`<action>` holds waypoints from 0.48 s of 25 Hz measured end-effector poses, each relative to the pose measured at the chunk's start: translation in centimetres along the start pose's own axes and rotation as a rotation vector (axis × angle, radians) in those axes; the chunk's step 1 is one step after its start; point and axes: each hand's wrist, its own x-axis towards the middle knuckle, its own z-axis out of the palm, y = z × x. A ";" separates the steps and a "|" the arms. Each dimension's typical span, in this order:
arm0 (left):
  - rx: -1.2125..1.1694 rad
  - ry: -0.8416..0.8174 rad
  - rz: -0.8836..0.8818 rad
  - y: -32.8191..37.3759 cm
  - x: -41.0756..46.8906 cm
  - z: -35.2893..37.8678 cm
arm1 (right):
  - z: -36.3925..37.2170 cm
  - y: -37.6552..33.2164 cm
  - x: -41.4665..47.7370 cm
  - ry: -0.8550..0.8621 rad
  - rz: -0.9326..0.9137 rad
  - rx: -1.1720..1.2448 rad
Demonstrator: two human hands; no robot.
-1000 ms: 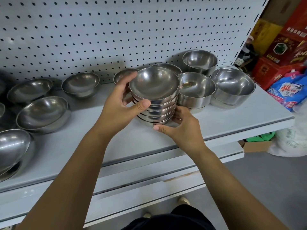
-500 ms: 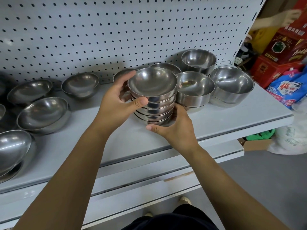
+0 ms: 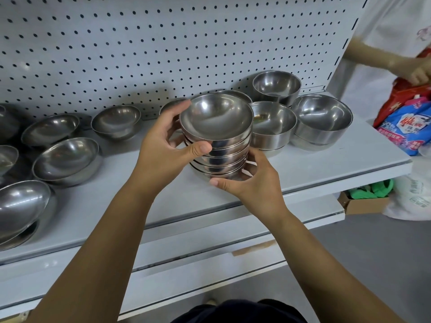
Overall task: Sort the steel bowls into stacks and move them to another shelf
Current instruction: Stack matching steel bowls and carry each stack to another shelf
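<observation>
1. Your left hand (image 3: 163,145) clamps the upper rims of the stack of steel bowls (image 3: 219,141), thumb in front and fingers behind. Your right hand (image 3: 254,183) cups the bottom bowl, fingers curled beneath it.
2. Over the last second the stack has risen only slightly and hardly drifted, and both hands keep the same grip. It sits above the middle of the shelf (image 3: 326,169), just in front of the deeper bowls (image 3: 272,127). Whether it is clear of the shelf surface cannot be told.
3. A second person's arm (image 3: 382,59) has come into view at far right, reaching toward the red box (image 3: 410,92), well apart from your stack.
4. By the look of it, the stack is gathered and the lift is just starting. The move to another shelf is not yet made, and the loose wide bowls (image 3: 66,157) at left are not yet stacked.
</observation>
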 end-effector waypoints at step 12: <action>-0.021 -0.066 0.073 6.5 -5.6 12.2 | -13.6 1.3 -7.0 0.031 -0.047 0.208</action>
